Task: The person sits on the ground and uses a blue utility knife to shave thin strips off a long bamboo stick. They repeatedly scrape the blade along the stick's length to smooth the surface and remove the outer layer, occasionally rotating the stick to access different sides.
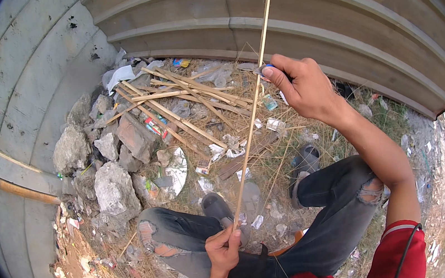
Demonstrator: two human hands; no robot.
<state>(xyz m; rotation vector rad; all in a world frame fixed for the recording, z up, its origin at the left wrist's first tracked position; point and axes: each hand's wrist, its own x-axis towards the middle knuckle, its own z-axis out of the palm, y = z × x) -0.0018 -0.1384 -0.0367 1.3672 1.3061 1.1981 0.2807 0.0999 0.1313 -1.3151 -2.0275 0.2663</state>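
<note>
A long, thin, pale wooden strip runs slantwise from my lap up past the top of the view. Its near end is pinched between the thumb and fingers of my left hand, just above my thigh. Farther along the strip, my right hand is closed on a small blue-handled tool that touches the strip. Fingers cover most of that tool, so its exact kind is hard to make out. Beyond my feet lies a loose pile of similar wooden strips, crossing one another on the ground.
Several rough rocks are heaped left of the strip pile. A ribbed metal wall closes off the far side, and a grey panel wall stands at left. Litter, dry grass and a broken white piece cover the ground around my sandals.
</note>
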